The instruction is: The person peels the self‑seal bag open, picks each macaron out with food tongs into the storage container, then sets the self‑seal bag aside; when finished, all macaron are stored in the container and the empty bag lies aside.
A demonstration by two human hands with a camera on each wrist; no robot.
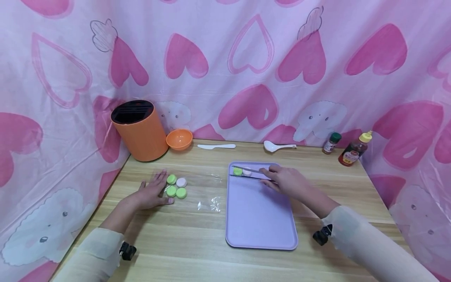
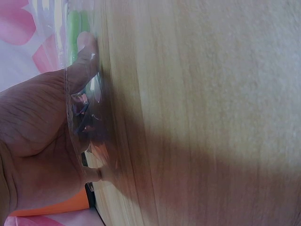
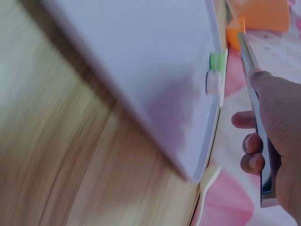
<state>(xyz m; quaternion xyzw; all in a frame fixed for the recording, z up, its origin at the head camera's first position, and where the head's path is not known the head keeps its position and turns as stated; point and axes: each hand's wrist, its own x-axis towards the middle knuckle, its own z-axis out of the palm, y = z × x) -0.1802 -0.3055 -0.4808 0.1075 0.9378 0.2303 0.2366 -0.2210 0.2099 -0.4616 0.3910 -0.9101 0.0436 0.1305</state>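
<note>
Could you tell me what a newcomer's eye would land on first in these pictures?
Probably the lilac tray in the middle of the wooden table, where the right hand holds a knife over a green and a pale round piece at its far end. Next, the left hand lies flat beside four more round pieces, with an orange knife block standing in the far left corner.

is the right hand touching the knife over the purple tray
Touching. In the right wrist view the right hand curls its fingers round the metal knife above the lilac plastic tray.
</note>
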